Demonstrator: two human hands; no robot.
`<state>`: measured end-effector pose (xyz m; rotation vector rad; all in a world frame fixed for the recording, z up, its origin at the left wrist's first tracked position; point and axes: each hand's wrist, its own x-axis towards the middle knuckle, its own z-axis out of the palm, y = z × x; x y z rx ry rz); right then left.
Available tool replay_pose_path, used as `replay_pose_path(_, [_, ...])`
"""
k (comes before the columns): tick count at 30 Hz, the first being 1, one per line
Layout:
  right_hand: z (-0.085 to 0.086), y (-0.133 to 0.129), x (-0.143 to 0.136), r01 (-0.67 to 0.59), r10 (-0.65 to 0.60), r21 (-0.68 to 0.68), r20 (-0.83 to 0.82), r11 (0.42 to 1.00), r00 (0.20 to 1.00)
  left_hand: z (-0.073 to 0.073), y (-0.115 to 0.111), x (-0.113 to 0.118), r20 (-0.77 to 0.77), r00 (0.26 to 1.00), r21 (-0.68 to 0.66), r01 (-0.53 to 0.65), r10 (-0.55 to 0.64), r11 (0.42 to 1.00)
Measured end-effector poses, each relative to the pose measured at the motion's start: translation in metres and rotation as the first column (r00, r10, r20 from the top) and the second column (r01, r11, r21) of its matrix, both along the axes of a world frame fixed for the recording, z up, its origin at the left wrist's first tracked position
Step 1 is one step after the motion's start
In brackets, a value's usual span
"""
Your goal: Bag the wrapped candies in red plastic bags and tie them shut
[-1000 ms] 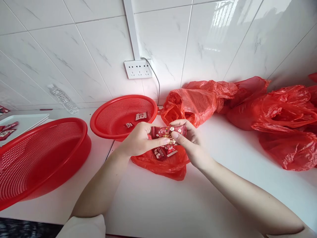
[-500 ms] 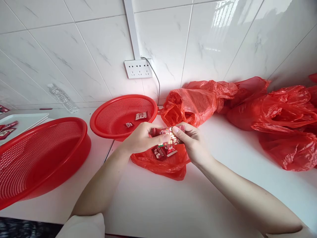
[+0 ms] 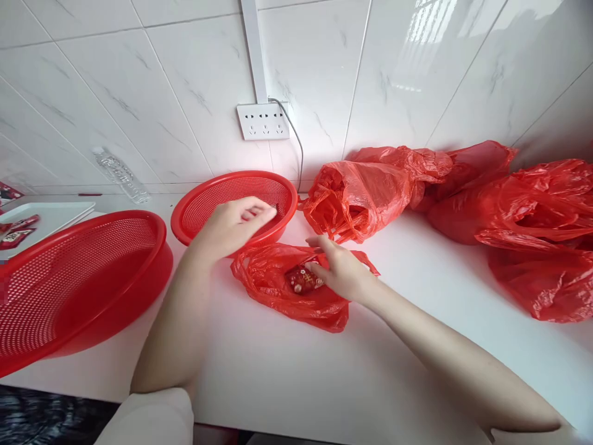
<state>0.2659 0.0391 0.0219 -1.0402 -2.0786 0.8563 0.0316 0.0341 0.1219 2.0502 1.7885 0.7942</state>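
Note:
My left hand (image 3: 238,224) is over the small round red basket (image 3: 217,185), its fingers curled in toward the thumb; what they hold, if anything, is hidden. The hand covers most of the basket's inside. My right hand (image 3: 343,269) is over the opened red plastic bag (image 3: 264,278), thumb and fingers apart. Its thumb is beside a dark red snack packet (image 3: 302,279) with light print that lies in the bag. I cannot tell whether thumb and packet touch.
A larger red basket (image 3: 152,247) stands at left. Behind it are a white tray (image 3: 60,213) with red packets and a clear plastic bottle (image 3: 121,175). More red plastic bags (image 3: 365,191) line the wall at right. A power socket (image 3: 263,122) with a grey cable is on the wall.
Both hands have let go of the red packet held between them. My left hand has moved left over the small basket; my right hand has opened over the bag.

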Motion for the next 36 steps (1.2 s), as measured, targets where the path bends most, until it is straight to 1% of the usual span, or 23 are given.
replay_pose_path(1, [0.000, -0.005, -0.003, -0.002, -0.004, 0.071, 0.079, 0.997, 0.997, 0.003, 0.006, -0.011, -0.062, 0.996, 0.001, -0.065, 0.065, 0.998])
replay_pose_path(2, [0.001, -0.011, -0.006, -0.037, 0.020, 0.127, 0.134, 0.991, 0.991, 0.004, 0.014, -0.022, -0.128, 0.985, -0.003, -0.120, 0.118, 0.993])
replay_pose_path(3, [0.001, -0.018, -0.010, -0.119, 0.090, 0.161, 0.175, 0.980, 0.981, 0.003, 0.024, -0.032, -0.191, 0.970, -0.030, -0.157, 0.148, 0.987])
replay_pose_path(4, [0.001, -0.025, -0.013, -0.241, 0.203, 0.173, 0.213, 0.955, 0.956, 0.001, 0.037, -0.042, -0.239, 0.962, -0.098, -0.160, 0.133, 0.982])
replay_pose_path(5, [-0.001, -0.031, -0.017, -0.375, 0.326, 0.175, 0.252, 0.911, 0.911, -0.004, 0.051, -0.050, -0.273, 0.960, -0.200, -0.125, 0.067, 0.972])
replay_pose_path(6, [-0.004, -0.037, -0.020, -0.493, 0.433, 0.169, 0.299, 0.853, 0.851, -0.011, 0.066, -0.057, -0.298, 0.954, -0.323, -0.068, -0.033, 0.944])
replay_pose_path(7, [-0.009, -0.042, -0.023, -0.585, 0.508, 0.156, 0.351, 0.796, 0.786, -0.019, 0.081, -0.063, -0.329, 0.938, -0.418, -0.042, -0.108, 0.908])
replay_pose_path(8, [-0.015, -0.045, -0.026, -0.645, 0.555, 0.129, 0.401, 0.754, 0.729, -0.029, 0.094, -0.069, -0.377, 0.911, -0.491, -0.041, -0.170, 0.870])
replay_pose_path(9, [-0.022, -0.048, -0.028, -0.677, 0.580, 0.090, 0.442, 0.731, 0.685, -0.039, 0.107, -0.073, -0.453, 0.868, -0.542, -0.085, -0.205, 0.836])
replay_pose_path(10, [-0.028, -0.050, -0.030, -0.685, 0.592, 0.041, 0.469, 0.727, 0.656, -0.048, 0.117, -0.078, -0.532, 0.817, -0.555, -0.137, -0.223, 0.821])
replay_pose_path(11, [-0.033, -0.052, -0.031, -0.677, 0.597, -0.010, 0.481, 0.736, 0.642, -0.056, 0.124, -0.082, -0.558, 0.798, -0.559, -0.159, -0.228, 0.813])
replay_pose_path(13, [-0.038, -0.056, -0.033, -0.640, 0.593, -0.086, 0.484, 0.764, 0.643, -0.068, 0.134, -0.090, -0.581, 0.775, -0.562, -0.160, -0.250, 0.811])
replay_pose_path(14, [-0.038, -0.058, -0.034, -0.619, 0.588, -0.114, 0.484, 0.777, 0.648, -0.071, 0.137, -0.093, -0.579, 0.771, -0.562, -0.143, -0.264, 0.814])
replay_pose_path(17, [-0.031, -0.062, -0.035, -0.586, 0.586, -0.181, 0.502, 0.790, 0.636, -0.069, 0.148, -0.099, -0.575, 0.757, -0.554, -0.081, -0.310, 0.829])
replay_pose_path(20, [-0.025, -0.061, -0.035, -0.586, 0.593, -0.201, 0.518, 0.785, 0.616, -0.062, 0.164, -0.097, -0.604, 0.745, -0.508, -0.087, -0.283, 0.857])
replay_pose_path(22, [-0.024, -0.059, -0.034, -0.592, 0.598, -0.199, 0.513, 0.781, 0.616, -0.059, 0.176, -0.092, -0.639, 0.730, -0.474, -0.124, -0.243, 0.872])
replay_pose_path(25, [-0.026, -0.057, -0.033, -0.602, 0.603, -0.185, 0.492, 0.777, 0.627, -0.059, 0.193, -0.080, -0.690, 0.693, -0.435, -0.164, -0.210, 0.885])
replay_pose_path(29, [-0.026, -0.055, -0.033, -0.611, 0.604, -0.173, 0.496, 0.773, 0.623, -0.066, 0.205, -0.061, -0.729, 0.652, -0.394, -0.152, -0.208, 0.906])
replay_pose_path(33, [-0.026, -0.055, -0.033, -0.614, 0.605, -0.174, 0.508, 0.770, 0.613, -0.074, 0.208, -0.049, -0.697, 0.674, -0.422, -0.109, -0.245, 0.900])
replay_pose_path(36, [-0.027, -0.054, -0.033, -0.615, 0.606, -0.167, 0.491, 0.771, 0.626, -0.070, 0.205, -0.048, -0.641, 0.723, -0.462, -0.095, -0.258, 0.882])
